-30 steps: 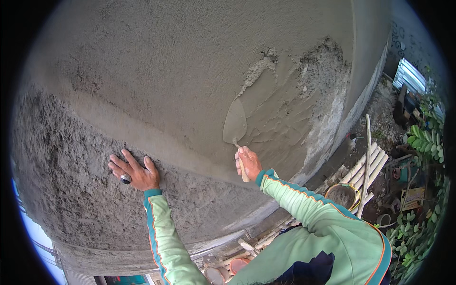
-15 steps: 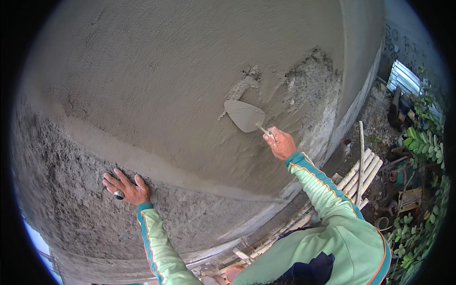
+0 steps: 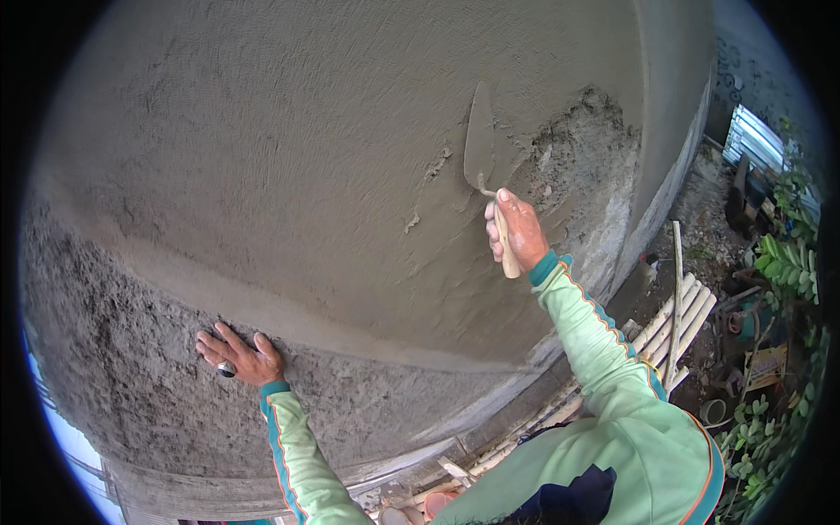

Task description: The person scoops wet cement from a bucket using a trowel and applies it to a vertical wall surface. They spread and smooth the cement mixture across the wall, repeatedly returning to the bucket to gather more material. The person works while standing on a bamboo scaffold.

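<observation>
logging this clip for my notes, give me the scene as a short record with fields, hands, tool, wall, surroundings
left hand: left hand pressed flat on the rough grey lower band of plaster, dark ring on one finger
right hand: right hand gripping the wooden handle of a pointed steel trowel
tool: blade pointing up, laid against the smooth grey wet plaster wall
wall: coarse unsmoothed patch right of the trowel
surroundings: pale bamboo poles and green plants on the right

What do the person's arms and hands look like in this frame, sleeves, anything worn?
Both arms wear long, light green sleeves with teal cuffs and a teal stripe edged in orange running down each arm. The left hand is bare, with a chunky dark ring on one finger. The right hand is bare too, no glove; no ring or watch shows on it.
</observation>
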A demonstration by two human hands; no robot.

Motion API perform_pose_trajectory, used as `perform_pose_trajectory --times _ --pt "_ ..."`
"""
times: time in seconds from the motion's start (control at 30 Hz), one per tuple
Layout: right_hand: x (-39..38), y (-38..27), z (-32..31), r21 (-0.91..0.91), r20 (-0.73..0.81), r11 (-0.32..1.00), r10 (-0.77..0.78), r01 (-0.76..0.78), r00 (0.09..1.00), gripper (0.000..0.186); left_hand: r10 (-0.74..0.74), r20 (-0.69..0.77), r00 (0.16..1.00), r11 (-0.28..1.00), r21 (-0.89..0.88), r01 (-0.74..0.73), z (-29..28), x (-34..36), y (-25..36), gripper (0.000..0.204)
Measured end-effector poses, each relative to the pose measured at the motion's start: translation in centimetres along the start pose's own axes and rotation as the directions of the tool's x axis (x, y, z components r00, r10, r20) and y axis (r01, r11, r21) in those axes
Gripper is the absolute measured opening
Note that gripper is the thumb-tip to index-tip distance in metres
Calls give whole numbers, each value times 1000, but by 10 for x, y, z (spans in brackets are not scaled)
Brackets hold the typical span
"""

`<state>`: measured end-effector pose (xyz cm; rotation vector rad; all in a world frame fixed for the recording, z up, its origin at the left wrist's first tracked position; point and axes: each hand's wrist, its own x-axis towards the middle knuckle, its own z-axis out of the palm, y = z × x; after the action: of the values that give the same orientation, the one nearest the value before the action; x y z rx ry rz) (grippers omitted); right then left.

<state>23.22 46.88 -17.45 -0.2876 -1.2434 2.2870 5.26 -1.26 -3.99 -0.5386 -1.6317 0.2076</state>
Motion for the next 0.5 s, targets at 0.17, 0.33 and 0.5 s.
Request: perform_pose_trajectory --times 0.17,0.33,0.5 --pt "-25 28 57 -280 240 954 -39 108 970 47 -6 5 1000 1000 -8 6 3 2 5 76" --pt "-39 62 60 -757 370 536 -120 374 921 39 -9 6 1000 1000 -5 9 3 4 6 76" --pt "-19 49 -12 -911 240 166 -528 377 814 33 4 6 1000 1000 2 -4 -2 5 7 75"
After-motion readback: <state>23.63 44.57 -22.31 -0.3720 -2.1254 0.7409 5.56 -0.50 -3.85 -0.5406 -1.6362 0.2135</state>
